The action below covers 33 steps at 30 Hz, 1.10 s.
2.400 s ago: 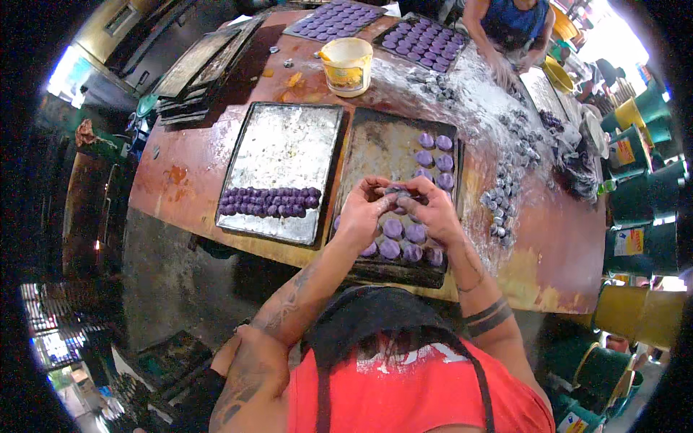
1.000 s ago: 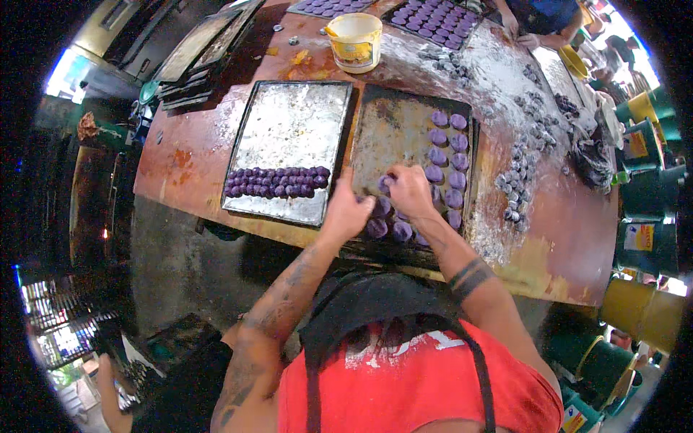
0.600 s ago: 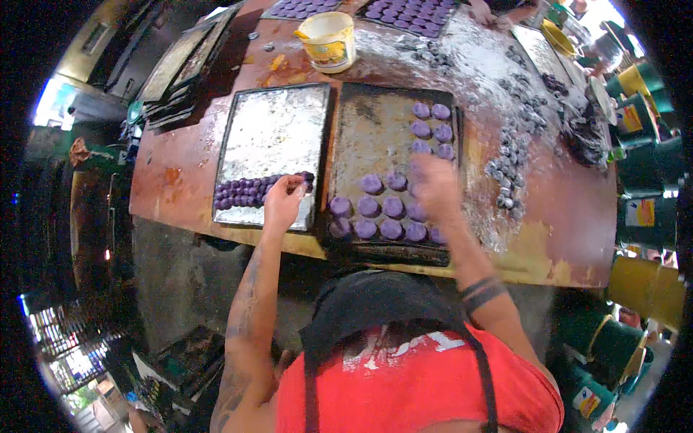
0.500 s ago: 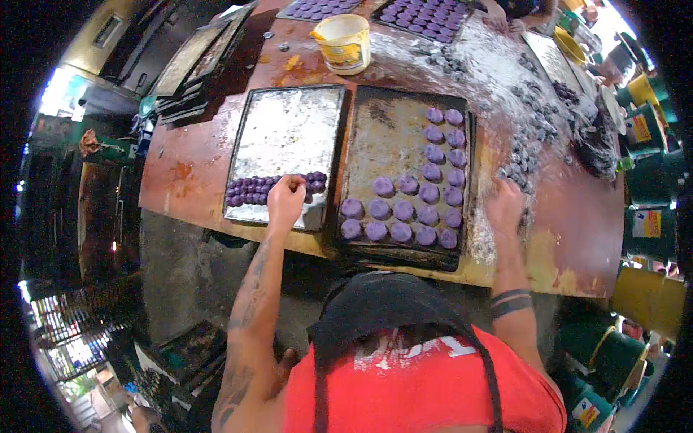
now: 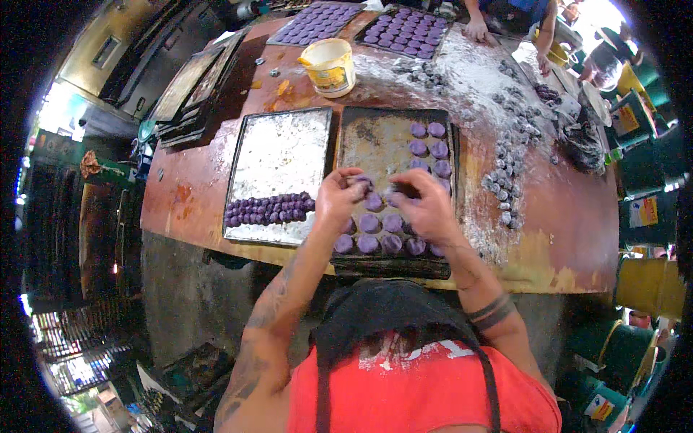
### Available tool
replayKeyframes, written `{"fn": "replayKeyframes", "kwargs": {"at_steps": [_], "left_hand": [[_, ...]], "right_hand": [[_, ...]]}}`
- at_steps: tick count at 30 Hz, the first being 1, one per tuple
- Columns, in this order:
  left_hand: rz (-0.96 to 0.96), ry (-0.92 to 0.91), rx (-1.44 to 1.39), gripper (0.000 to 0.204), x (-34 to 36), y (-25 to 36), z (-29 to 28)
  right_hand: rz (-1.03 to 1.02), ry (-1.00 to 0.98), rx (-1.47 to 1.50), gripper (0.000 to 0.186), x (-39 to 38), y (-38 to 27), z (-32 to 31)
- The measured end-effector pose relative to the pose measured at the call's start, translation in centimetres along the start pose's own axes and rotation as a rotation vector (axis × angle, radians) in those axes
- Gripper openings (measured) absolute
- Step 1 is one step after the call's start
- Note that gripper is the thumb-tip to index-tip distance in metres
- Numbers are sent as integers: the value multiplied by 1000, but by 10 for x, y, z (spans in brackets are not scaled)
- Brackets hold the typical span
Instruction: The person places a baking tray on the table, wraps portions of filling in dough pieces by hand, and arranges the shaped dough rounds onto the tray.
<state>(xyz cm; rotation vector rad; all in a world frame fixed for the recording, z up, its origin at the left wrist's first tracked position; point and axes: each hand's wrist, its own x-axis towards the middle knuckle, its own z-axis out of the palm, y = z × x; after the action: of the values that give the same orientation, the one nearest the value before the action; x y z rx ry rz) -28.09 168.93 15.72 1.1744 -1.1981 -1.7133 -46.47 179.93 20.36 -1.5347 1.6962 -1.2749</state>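
My left hand is closed in a pinch on a small purple ball, above the dark baking tray. Facing it, my right hand has its fingers curled and slightly blurred; a greyish bit shows at the fingertips, too small to name. Flattened purple dough rounds lie in rows along the dark tray's near and right sides, partly hidden by my right hand. To the left, a pale, flour-dusted tray carries a band of small dark purple balls near its front edge.
Floured dough pieces lie scattered on the table at right. A yellow-white bucket stands beyond the trays. Two filled trays of rounds sit at the far edge, near another person's hand. Stacked trays are at left.
My left hand has moved right from the small balls, bringing one along. My right hand has come left from the floured pieces, so both hands now meet over the dark tray.
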Motion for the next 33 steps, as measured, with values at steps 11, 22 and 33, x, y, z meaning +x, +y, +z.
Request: {"fn": "replayKeyframes", "kwargs": {"at_steps": [11, 22, 33], "left_hand": [[-105, -119, -346, 32, -40, 13, 20], [372, 28, 383, 18, -49, 39, 34], [-226, -249, -291, 38, -31, 40, 18]], "right_hand": [[-55, -63, -144, 38, 13, -7, 13], [407, 128, 699, 17, 13, -11, 23], [-245, 44, -225, 39, 22, -28, 5]]}}
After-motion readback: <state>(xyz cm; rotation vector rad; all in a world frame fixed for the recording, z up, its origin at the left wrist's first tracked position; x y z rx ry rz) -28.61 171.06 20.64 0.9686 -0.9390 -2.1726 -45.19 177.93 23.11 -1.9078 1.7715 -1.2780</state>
